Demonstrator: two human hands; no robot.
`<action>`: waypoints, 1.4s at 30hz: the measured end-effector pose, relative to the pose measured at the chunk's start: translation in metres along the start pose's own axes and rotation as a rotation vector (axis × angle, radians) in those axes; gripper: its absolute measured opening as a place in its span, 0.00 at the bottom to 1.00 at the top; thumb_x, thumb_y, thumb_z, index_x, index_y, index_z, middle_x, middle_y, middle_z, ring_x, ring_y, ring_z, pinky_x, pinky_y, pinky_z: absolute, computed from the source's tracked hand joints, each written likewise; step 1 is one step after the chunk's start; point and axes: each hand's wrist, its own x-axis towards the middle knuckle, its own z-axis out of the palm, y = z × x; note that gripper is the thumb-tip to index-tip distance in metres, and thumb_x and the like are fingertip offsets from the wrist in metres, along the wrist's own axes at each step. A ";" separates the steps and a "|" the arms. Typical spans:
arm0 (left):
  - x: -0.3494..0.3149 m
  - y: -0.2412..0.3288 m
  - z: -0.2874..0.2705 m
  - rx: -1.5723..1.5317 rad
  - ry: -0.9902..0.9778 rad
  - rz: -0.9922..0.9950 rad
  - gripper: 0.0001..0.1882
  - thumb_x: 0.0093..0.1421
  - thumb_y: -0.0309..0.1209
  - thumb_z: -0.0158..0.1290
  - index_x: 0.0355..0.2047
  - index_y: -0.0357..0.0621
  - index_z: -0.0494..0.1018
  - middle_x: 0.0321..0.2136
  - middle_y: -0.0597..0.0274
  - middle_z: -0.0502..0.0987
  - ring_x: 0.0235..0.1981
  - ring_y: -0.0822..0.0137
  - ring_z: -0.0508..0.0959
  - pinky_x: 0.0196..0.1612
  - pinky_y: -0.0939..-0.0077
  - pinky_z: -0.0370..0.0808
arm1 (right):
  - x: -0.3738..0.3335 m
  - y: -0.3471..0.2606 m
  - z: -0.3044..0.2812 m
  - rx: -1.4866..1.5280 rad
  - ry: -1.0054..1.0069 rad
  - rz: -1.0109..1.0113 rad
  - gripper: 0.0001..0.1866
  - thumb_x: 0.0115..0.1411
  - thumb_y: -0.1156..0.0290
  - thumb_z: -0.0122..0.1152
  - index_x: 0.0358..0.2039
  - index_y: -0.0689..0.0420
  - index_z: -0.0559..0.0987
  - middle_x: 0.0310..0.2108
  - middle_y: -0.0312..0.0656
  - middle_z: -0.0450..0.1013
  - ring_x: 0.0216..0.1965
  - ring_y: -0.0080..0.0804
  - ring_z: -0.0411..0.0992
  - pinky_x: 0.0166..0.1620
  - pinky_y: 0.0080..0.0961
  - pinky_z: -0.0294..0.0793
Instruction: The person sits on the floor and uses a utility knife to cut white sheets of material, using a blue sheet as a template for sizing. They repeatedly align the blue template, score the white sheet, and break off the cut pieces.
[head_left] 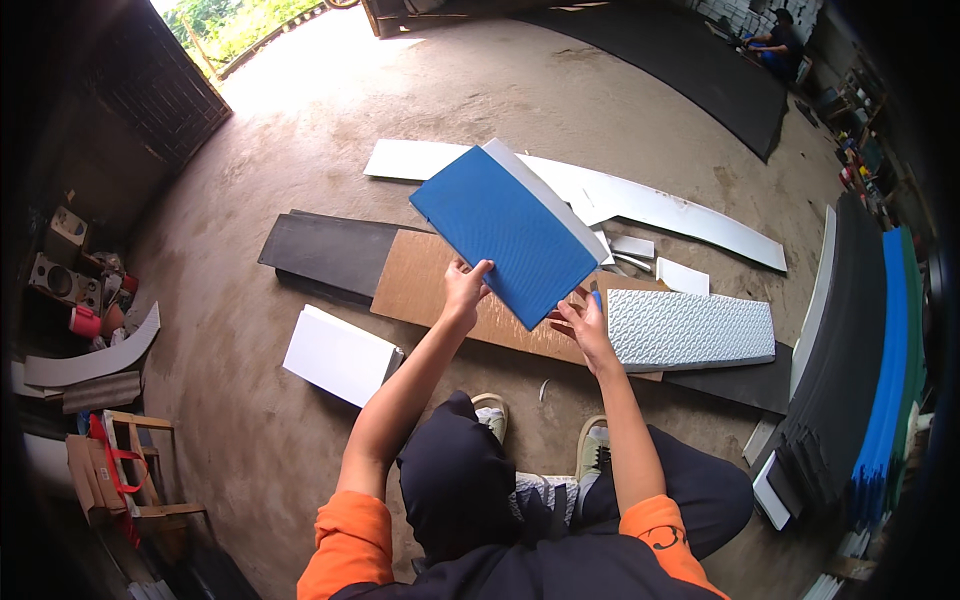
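A rectangular blue sheet (510, 235), foam-like and finely textured, is held tilted in front of me, with a white sheet (545, 185) behind its far edge. My left hand (466, 288) grips the near left edge, thumb on top of the blue face. At the near right corner, the fingers of my right hand (583, 325) are on the edge. A small blue thing (597, 298) shows at that hand's fingers; its kind is unclear. Below lies a brown board (425, 280), and a white bumpy-textured slab (690, 328) rests on its right part.
Black sheets (335, 250) lie under the board. A white stack (340, 350) sits at left; white strips (700, 220) and offcuts (683, 275) lie beyond. Blue and black sheets (878, 350) line the right side. A wooden stool (140, 460) stands left; another person (780, 45) sits far right.
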 end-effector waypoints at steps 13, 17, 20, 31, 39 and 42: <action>0.085 -0.118 -0.058 0.300 -0.161 -0.266 0.18 0.49 0.27 0.53 0.41 0.41 0.65 0.33 0.64 0.74 0.32 0.74 0.75 0.30 0.81 0.73 | 0.064 0.097 -0.088 -1.485 0.314 -0.124 0.28 0.49 0.72 0.59 0.50 0.60 0.61 0.40 0.50 0.62 0.43 0.44 0.64 0.42 0.34 0.69; 0.096 -0.128 -0.068 0.368 -0.159 -0.267 0.19 0.49 0.28 0.55 0.41 0.40 0.65 0.33 0.65 0.74 0.32 0.75 0.74 0.30 0.80 0.72 | 0.072 0.102 -0.085 -1.606 0.289 -0.085 0.30 0.50 0.72 0.59 0.52 0.59 0.59 0.39 0.49 0.61 0.42 0.45 0.64 0.43 0.34 0.69; 0.098 -0.137 -0.068 0.535 -0.061 -0.167 0.23 0.48 0.29 0.57 0.43 0.36 0.64 0.33 0.61 0.74 0.33 0.70 0.74 0.32 0.77 0.72 | 0.073 0.105 -0.086 -1.390 0.351 -0.154 0.26 0.50 0.75 0.54 0.50 0.62 0.61 0.38 0.51 0.61 0.41 0.45 0.65 0.41 0.35 0.68; 0.065 -0.136 -0.074 0.872 0.129 0.290 0.25 0.45 0.33 0.60 0.43 0.35 0.69 0.34 0.51 0.73 0.32 0.62 0.77 0.36 0.71 0.73 | 0.121 0.117 -0.039 -0.903 0.246 -0.055 0.18 0.48 0.61 0.62 0.36 0.60 0.73 0.24 0.41 0.71 0.25 0.30 0.70 0.32 0.28 0.69; 0.044 -0.148 -0.071 0.742 0.143 0.275 0.21 0.47 0.26 0.58 0.44 0.39 0.70 0.34 0.53 0.72 0.30 0.64 0.77 0.34 0.74 0.75 | 0.138 0.113 -0.032 -0.960 0.084 -0.013 0.15 0.43 0.64 0.67 0.29 0.61 0.77 0.23 0.37 0.74 0.25 0.22 0.71 0.31 0.20 0.69; 0.039 -0.147 -0.068 0.718 0.126 0.244 0.20 0.50 0.23 0.55 0.45 0.42 0.70 0.39 0.54 0.70 0.34 0.66 0.77 0.37 0.76 0.77 | 0.139 0.115 -0.038 -0.942 0.056 -0.007 0.15 0.44 0.65 0.67 0.29 0.60 0.77 0.21 0.34 0.73 0.22 0.19 0.68 0.29 0.19 0.67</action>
